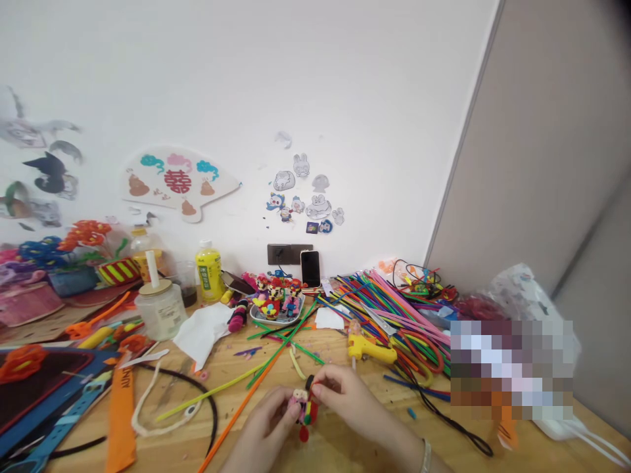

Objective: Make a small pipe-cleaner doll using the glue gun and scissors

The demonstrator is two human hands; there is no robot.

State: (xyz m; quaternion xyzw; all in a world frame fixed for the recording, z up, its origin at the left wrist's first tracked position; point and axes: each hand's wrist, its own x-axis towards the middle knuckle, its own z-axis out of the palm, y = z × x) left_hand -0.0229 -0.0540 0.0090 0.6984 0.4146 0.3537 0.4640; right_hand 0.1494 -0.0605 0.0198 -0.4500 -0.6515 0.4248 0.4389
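Observation:
A small pipe-cleaner doll (pixel 298 404) in pink, red, green and yellow is held low over the wooden table (pixel 345 453). My left hand (pixel 271 420) pinches its left side between thumb and fingers. From the right, my right hand (pixel 342 397) has its thumb and fingertips closed at the doll's upper edge, by a black and red part. The fingertips hide the exact spot they grip. Behind the hands, a tray (pixel 276 320) carries several similar finished-looking dolls. A yellow glue gun (pixel 372 349) lies just beyond my right hand.
A large heap of coloured pipe cleaners (pixel 374 295) with scissors (pixel 378 318) spreads at the back right. A glass jar (pixel 160 312), a yellow-labelled bottle (pixel 210 272) and white tissue (pixel 202 334) stand or lie left. A black cable (pixel 453 420) runs along the right.

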